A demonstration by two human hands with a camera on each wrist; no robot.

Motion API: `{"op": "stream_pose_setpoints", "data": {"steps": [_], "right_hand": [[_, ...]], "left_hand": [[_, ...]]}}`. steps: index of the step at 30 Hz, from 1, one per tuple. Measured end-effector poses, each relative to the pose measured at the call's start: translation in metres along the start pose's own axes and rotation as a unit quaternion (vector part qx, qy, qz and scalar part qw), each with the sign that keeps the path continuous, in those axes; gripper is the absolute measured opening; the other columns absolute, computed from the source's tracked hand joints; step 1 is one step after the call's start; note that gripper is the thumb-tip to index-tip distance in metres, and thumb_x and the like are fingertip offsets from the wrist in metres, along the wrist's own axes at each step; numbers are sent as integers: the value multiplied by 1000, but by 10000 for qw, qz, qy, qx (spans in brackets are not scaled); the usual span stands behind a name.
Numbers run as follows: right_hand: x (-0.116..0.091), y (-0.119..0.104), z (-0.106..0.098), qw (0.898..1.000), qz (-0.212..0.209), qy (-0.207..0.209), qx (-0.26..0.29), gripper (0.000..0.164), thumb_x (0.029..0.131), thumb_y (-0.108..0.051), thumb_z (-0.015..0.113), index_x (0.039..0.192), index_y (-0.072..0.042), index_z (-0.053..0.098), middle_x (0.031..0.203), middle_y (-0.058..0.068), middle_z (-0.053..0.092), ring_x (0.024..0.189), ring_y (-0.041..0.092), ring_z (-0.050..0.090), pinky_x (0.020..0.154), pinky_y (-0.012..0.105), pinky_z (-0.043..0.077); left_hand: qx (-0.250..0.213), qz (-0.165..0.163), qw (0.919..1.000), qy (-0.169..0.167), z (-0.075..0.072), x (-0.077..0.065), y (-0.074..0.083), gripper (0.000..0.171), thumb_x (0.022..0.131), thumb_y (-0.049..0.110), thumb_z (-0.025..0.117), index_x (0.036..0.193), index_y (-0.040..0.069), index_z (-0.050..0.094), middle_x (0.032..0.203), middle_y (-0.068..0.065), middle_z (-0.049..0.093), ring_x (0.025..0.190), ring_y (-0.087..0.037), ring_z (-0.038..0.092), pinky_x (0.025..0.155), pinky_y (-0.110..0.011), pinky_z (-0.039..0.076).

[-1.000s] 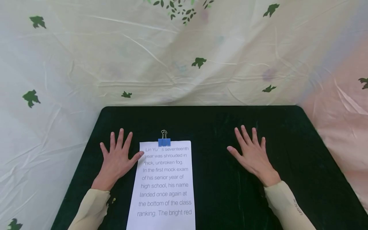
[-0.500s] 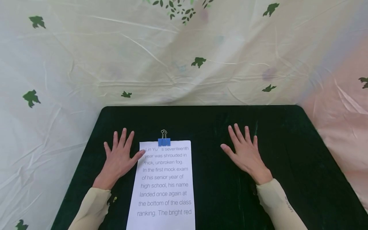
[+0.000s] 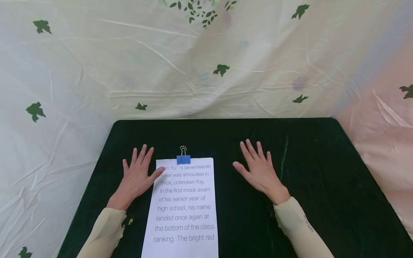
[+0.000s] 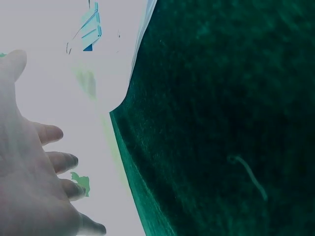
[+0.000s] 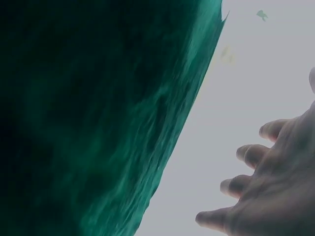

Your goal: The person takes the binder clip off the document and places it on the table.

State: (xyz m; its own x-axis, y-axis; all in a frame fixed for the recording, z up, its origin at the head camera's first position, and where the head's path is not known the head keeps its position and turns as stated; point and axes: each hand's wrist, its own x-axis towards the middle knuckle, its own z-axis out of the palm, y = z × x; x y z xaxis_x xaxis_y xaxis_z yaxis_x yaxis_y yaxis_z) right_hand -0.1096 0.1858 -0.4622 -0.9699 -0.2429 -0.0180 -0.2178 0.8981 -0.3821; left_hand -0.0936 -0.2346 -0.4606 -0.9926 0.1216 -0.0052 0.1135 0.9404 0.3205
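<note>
A stack of printed white paper (image 3: pixel 184 211) lies on the dark green table, its top edge held by a blue binder clip (image 3: pixel 183 159). To its left my left hand (image 3: pixel 133 181) is spread palm down, fingers straight. Its thumb overlaps the paper's upper left corner and the start of the first line. In the left wrist view the same clip (image 4: pixel 91 29) shows beyond the thumb. Right of the paper, my right hand (image 3: pixel 259 173) is also spread, thumb toward the sheet, holding nothing. In the right wrist view its fingers (image 5: pixel 253 155) extend past the cloth's edge.
The table (image 3: pixel 322 172) is covered in dark green velvety cloth with rounded far corners. A pale curtain (image 3: pixel 180 89) with green bird shapes hangs behind it and along both sides. Both forearms wear cream sleeves (image 3: pixel 104 229). A small yellow-green spot (image 3: pixel 130 221) shows beside the left cuff.
My right hand has moved left, toward the paper. My left hand has shifted slightly right, its thumb farther over the sheet. The paper and clip stay in place.
</note>
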Motion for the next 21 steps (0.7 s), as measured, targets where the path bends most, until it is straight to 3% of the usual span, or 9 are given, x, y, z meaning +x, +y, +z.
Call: {"op": "stream_pose_setpoints", "data": {"steps": [10, 21], "right_hand": [[13, -24, 13, 9996, -176, -131, 153, 87, 100, -73, 38, 167, -21, 17, 172, 10, 15, 157, 43, 4, 117, 72, 7], [25, -47, 29, 9981, -355, -442, 245, 86, 100, -77, 30, 167, -24, 19, 172, 4, 16, 158, 38, 6, 119, 69, 8]], "left_hand": [[-180, 36, 9998, -79, 3, 7, 1, 92, 97, 58, 61, 164, 8, 23, 170, -21, 16, 155, -50, 4, 113, -78, 4], [-408, 94, 9981, -461, 6, 16, 5, 90, 99, 58, 59, 164, 7, 24, 170, -20, 17, 155, -48, 6, 115, -75, 5]]}}
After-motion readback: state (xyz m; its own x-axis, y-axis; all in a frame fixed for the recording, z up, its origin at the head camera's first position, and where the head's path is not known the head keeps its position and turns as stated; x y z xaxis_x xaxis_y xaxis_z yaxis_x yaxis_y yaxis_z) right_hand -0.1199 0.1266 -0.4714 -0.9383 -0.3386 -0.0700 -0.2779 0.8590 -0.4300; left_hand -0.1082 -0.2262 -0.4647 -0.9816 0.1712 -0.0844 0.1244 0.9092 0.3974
